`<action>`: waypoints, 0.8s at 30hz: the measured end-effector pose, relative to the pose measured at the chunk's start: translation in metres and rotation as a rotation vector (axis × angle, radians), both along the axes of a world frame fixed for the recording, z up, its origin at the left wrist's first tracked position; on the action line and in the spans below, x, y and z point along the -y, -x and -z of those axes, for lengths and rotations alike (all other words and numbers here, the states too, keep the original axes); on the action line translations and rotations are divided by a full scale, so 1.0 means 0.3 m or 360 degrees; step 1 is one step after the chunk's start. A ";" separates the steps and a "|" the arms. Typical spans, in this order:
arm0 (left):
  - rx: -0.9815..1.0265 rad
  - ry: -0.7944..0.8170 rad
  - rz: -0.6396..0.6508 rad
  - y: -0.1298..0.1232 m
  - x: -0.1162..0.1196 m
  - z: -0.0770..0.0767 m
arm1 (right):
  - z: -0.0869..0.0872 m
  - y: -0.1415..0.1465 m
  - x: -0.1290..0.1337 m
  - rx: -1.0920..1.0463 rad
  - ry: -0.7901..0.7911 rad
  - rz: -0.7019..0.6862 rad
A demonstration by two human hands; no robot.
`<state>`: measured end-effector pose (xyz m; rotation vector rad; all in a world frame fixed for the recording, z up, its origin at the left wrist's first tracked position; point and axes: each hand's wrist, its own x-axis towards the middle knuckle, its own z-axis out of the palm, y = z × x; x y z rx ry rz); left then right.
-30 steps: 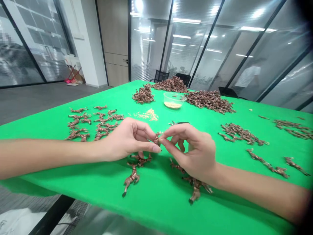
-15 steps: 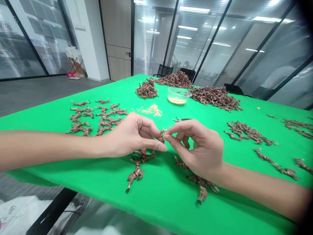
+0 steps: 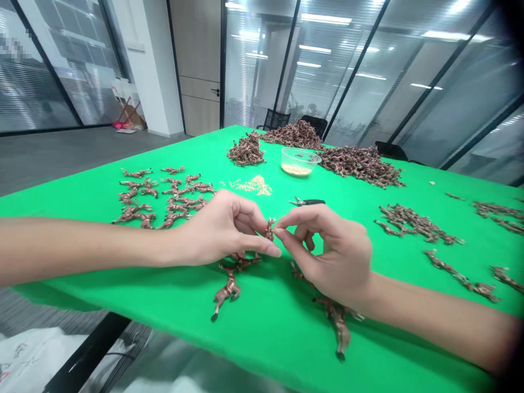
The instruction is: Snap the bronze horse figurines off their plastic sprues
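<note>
Between the thumb and fingers of my left hand (image 3: 229,226) is a small brown deer figurine (image 3: 269,229), its head end up. My right hand (image 3: 331,248) pinches thumb and forefinger together right beside the figurine's head; whatever tiny thing is in that pinch cannot be made out. Below my left hand lies another deer figurine (image 3: 227,292), with more partly hidden behind the fingers. Under my right wrist, further figurines (image 3: 339,327) are partly covered. Pliers with black handles (image 3: 307,202) lie just beyond my right hand.
Small pale pieces (image 3: 256,185) are heaped on the green tablecloth (image 3: 184,305), near a clear plastic tub (image 3: 301,158) holding more. Figurines stand grouped at left (image 3: 137,210) and right (image 3: 417,221). Large figurine piles (image 3: 360,164) occupy the back.
My right hand has shifted slightly left and down, and more of the pliers shows. A figurine under my right wrist has slid a little toward the table's near edge. My left hand keeps its hold.
</note>
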<state>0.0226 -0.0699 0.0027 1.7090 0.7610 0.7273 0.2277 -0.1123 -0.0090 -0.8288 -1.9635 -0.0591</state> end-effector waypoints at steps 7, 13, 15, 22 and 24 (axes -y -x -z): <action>0.0000 0.0003 -0.0008 -0.007 0.004 0.005 | -0.009 0.006 0.005 0.0061 -0.0061 0.0016; -0.0039 -0.0079 -0.0038 -0.005 0.006 0.007 | -0.003 0.010 -0.002 -0.0034 0.0103 -0.0002; -0.0043 -0.0091 -0.0039 -0.005 0.007 0.004 | -0.002 0.009 -0.003 -0.0087 0.0228 -0.0026; -0.0010 0.0006 -0.0040 -0.005 -0.004 0.002 | 0.001 -0.002 -0.018 -0.0352 0.0634 -0.0174; 0.0004 0.0027 -0.0044 -0.003 -0.011 0.003 | 0.003 -0.004 -0.027 -0.0429 0.0722 -0.0227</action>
